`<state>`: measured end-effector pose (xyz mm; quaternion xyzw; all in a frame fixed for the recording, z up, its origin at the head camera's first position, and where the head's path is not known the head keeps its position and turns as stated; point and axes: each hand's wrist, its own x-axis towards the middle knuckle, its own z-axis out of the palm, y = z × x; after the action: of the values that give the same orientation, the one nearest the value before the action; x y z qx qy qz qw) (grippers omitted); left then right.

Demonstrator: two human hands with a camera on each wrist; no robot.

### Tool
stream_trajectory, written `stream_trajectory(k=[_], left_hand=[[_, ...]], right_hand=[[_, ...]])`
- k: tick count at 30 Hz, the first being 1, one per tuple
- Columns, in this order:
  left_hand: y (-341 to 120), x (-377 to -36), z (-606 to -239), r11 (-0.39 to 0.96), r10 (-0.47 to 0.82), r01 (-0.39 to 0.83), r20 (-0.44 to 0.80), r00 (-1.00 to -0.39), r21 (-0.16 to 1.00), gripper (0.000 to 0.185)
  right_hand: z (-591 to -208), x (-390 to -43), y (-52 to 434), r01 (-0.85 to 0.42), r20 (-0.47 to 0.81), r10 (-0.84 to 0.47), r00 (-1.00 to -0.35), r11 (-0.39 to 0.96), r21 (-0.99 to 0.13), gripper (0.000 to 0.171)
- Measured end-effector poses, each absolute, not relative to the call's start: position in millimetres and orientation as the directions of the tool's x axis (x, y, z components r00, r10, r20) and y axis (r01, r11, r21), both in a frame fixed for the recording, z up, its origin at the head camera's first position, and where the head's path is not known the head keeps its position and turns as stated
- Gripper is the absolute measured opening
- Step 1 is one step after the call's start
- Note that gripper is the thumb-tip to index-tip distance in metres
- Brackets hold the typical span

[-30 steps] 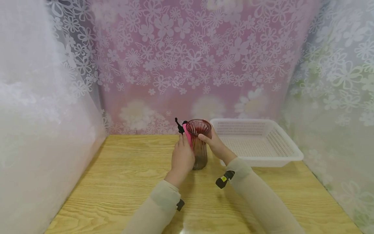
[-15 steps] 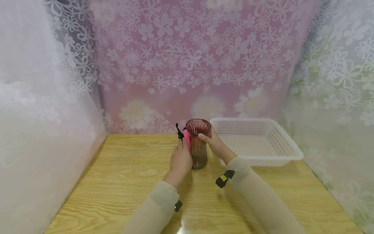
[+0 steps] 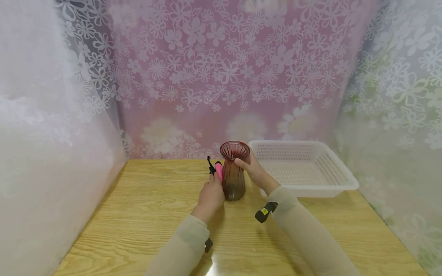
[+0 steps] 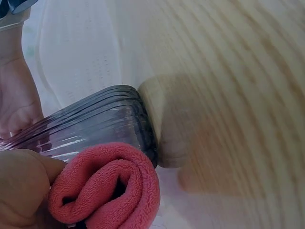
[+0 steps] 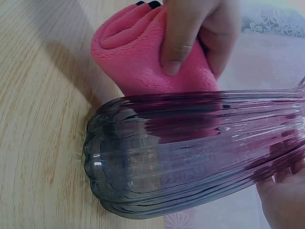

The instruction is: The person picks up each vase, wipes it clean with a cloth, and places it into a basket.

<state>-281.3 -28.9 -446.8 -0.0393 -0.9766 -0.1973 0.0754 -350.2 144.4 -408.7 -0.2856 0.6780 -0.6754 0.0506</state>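
A ribbed glass vase [image 3: 234, 184], reddish at the flared rim and greyish at the base, stands upright on the table. My right hand [image 3: 256, 172] grips its upper part from the right, thumb lying across the near side below the rim. On the vase's left, my left hand [image 3: 211, 194] holds a rolled pink cloth [image 3: 219, 171] with black edging. The right wrist view shows the cloth [image 5: 138, 59] touching the side of the glass, with the left thumb and fingers round it. In the left wrist view the cloth's folded end [image 4: 109, 186] sits beside the vase base [image 4: 128, 119].
A white perforated plastic basket [image 3: 304, 188] stands behind and to the right of the vase. The wood-grain table [image 3: 148, 207] is walled by flowered curtains [image 3: 221, 76] at the back and both sides. A small black device [image 3: 265, 212] is strapped to the right wrist.
My left hand and the pink cloth have slid down the vase's left side, from near the rim to lower on the body. The vase and my right hand have stayed in place.
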Motion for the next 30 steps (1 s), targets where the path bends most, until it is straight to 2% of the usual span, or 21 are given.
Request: stream_trajectory(k=[8, 14, 22, 30], left_hand=[[-31, -282, -452, 0.925, 0.065, 0.104, 0.116, -0.991, 0.366, 0.055], [-33, -283, -457, 0.925, 0.072, 0.101, 0.092, -0.993, 0.366, 0.063], [-34, -283, -459, 0.928, 0.080, 0.106, 0.086, -0.993, 0.358, 0.064], [-34, -280, -458, 0.920, 0.064, 0.087, 0.072, -0.995, 0.382, 0.066]], right_hand=[[-410, -351, 145, -0.317, 0.316, -0.459, -0.831, -0.076, -0.945, 0.090], [-409, -350, 144, -0.316, 0.318, -0.459, -0.830, -0.084, -0.945, 0.087], [-407, -350, 145, -0.313, 0.310, -0.457, -0.834, -0.070, -0.947, 0.090], [-408, -350, 145, -0.315, 0.307, -0.460, -0.833, -0.061, -0.947, 0.082]])
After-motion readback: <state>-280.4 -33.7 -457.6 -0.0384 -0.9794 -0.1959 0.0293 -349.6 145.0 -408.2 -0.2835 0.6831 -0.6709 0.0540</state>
